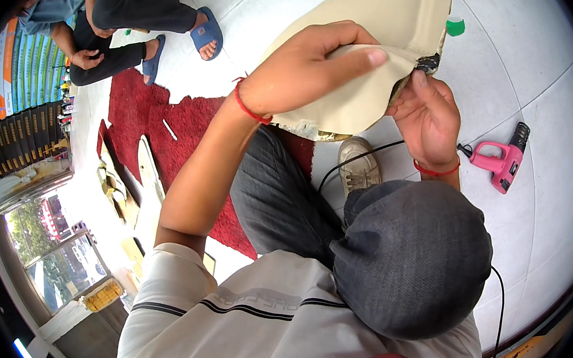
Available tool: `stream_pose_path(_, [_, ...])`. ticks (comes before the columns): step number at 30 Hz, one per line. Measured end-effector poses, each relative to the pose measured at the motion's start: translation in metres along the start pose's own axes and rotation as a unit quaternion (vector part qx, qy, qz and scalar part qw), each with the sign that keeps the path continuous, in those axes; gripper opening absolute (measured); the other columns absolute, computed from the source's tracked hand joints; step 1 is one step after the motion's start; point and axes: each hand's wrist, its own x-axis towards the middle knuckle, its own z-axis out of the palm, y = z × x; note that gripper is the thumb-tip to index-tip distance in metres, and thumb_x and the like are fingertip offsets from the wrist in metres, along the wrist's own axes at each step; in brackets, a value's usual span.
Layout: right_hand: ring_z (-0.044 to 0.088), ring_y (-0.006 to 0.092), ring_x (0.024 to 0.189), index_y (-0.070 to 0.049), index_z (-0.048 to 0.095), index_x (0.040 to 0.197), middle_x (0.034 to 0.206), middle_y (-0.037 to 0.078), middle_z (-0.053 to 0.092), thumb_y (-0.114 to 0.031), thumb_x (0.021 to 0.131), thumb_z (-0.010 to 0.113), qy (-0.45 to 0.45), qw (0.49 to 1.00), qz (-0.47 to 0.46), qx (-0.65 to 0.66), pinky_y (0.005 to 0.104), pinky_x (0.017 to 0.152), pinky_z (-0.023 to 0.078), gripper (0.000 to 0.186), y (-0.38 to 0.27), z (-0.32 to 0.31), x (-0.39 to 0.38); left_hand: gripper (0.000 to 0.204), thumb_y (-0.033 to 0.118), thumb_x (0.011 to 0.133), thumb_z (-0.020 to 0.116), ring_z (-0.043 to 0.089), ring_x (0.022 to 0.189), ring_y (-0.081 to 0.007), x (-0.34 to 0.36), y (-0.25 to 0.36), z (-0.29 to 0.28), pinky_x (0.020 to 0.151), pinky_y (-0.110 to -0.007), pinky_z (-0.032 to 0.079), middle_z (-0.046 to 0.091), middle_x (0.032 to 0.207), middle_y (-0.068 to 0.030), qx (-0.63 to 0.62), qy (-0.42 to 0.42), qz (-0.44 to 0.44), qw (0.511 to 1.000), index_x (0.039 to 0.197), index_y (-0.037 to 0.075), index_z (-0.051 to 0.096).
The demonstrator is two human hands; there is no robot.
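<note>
A large beige trim panel (380, 7) with a smooth, leather-like covering (344, 102) lies across the upper middle, above my bent knee. My left hand (304, 72), a red string at its wrist, grips the covering near the right end; the thumb lies on top and the other fingers are partly hidden. At the panel's right lower edge, my right hand (431, 122) is closed round the covering's edge, thumb up, its fingertips partly under it. Just above that thumb shows a dark, rough patch (429, 63). The panel's lower edge looks ragged and whitish.
A pink heat gun (507, 170) lies on the white tiled floor at right, near a black cable (366, 153). A red rug (194, 136) spreads left, with long beige pieces (149, 167) beside it. Another person (139, 18) sits upper left. A green scrap (455, 27) lies beyond the panel.
</note>
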Motion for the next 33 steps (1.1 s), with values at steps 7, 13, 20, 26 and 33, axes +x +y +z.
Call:
stream_pose_path(7, [0.069,0.0264,0.098,0.010,0.059,0.127,0.115,0.020,0.071,-0.028,0.112,0.037,0.051,0.999,0.004,-0.001,0.0401,0.085,0.054,0.046,-0.002,0.009,0.000,0.037,0.037,0.107,0.056,0.063,0.082,-0.0071,0.002,-0.005,0.007,0.074,-0.024,0.051,0.068,0.090,-0.0012,-0.136,0.056,-0.044,0.988,0.111,0.003,0.070])
stream_pose_path(13, [0.071,0.0317,0.101,0.013,0.056,0.129,0.116,0.024,0.070,-0.027,0.112,0.036,0.021,1.000,-0.007,0.004,0.0448,0.088,0.057,0.048,0.002,-0.001,-0.001,0.039,0.037,0.105,0.061,0.062,0.076,-0.0066,0.004,0.007,0.022,0.068,-0.025,0.050,0.069,0.083,-0.0024,0.023,0.112,-0.038,0.993,0.099,0.000,0.073])
stream_pose_path(20, [0.073,0.0372,0.103,0.017,0.054,0.128,0.117,0.029,0.069,-0.027,0.112,0.037,0.030,0.999,-0.005,-0.011,0.0496,0.091,0.060,0.050,0.001,-0.001,-0.006,0.037,0.036,0.099,0.069,0.062,0.069,-0.0094,0.009,0.009,0.026,0.063,-0.027,0.050,0.067,0.075,-0.0045,0.086,0.116,-0.031,0.989,0.093,0.000,0.073])
stream_pose_path(26, [0.070,0.0382,0.108,0.016,0.055,0.130,0.120,0.027,0.069,-0.029,0.108,0.036,0.105,0.992,0.015,0.069,0.0494,0.094,0.057,0.054,0.005,-0.003,-0.011,0.037,0.035,0.097,0.070,0.063,0.068,-0.0152,0.008,0.012,0.032,0.063,-0.032,0.050,0.065,0.074,-0.0100,0.160,0.124,0.009,0.979,0.091,-0.002,0.072])
stream_pose_path(33, [0.071,0.0338,0.104,0.014,0.057,0.130,0.120,0.025,0.070,-0.045,0.106,0.034,0.044,0.986,0.046,0.157,0.0448,0.090,0.055,0.068,-0.016,-0.008,-0.005,0.039,0.036,0.097,0.069,0.060,0.069,-0.0202,0.023,0.004,0.038,0.067,-0.036,0.049,0.063,0.076,-0.0131,0.249,0.134,0.063,0.957,0.091,-0.003,0.071])
